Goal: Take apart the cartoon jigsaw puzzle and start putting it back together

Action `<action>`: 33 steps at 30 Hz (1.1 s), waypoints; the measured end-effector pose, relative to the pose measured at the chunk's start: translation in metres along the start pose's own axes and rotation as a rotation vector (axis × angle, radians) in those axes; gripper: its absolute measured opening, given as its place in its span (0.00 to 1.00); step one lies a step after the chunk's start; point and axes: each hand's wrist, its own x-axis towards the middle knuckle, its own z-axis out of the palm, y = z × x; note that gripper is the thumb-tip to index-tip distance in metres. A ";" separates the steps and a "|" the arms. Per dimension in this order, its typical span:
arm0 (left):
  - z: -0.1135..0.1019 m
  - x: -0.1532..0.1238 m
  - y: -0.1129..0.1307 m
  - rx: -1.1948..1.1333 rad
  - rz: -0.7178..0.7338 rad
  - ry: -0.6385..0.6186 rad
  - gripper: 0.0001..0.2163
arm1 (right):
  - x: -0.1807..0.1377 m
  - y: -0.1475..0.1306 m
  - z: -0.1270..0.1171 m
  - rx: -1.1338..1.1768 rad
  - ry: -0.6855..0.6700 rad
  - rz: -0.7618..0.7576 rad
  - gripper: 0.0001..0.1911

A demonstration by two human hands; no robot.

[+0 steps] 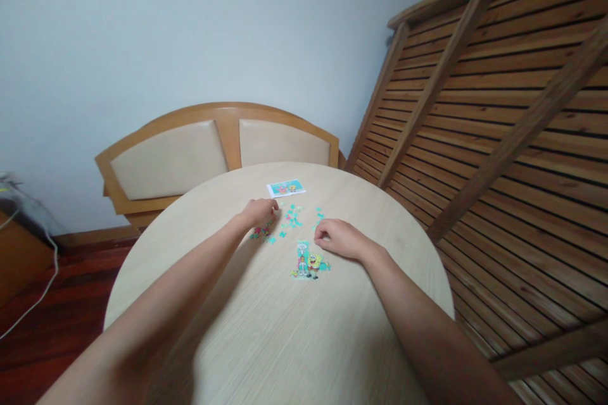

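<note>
A partly joined jigsaw puzzle [302, 261] with cartoon figures lies on the table near its middle. My right hand [339, 238] is just above and right of it, thumb and fingertips pinched together; whatever they hold, if anything, is too small to make out. My left hand [259, 211] reaches over a pile of loose jigsaw pieces [261, 231], its fingers curled down and closed, their tips partly hidden. More turquoise jigsaw pieces [292, 216] are scattered between the hands, and a few lie beyond my right hand.
A picture card [286, 188] with cartoon figures lies toward the far side of the round wooden table [266, 335]. Behind stands a padded headboard [171, 158] against the wall. A slatted wooden frame [498, 126] leans at the right. A white cable [53, 266] hangs at the left.
</note>
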 end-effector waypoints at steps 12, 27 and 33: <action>0.042 -0.075 0.049 -0.943 0.129 0.332 0.09 | -0.001 -0.002 -0.003 0.028 -0.006 0.015 0.07; 0.037 -0.084 0.050 -1.512 0.117 0.178 0.16 | 0.010 -0.045 0.008 0.522 0.135 -0.035 0.11; 0.049 -0.080 0.053 -1.416 0.164 0.140 0.16 | 0.010 -0.041 0.010 0.550 0.104 -0.013 0.09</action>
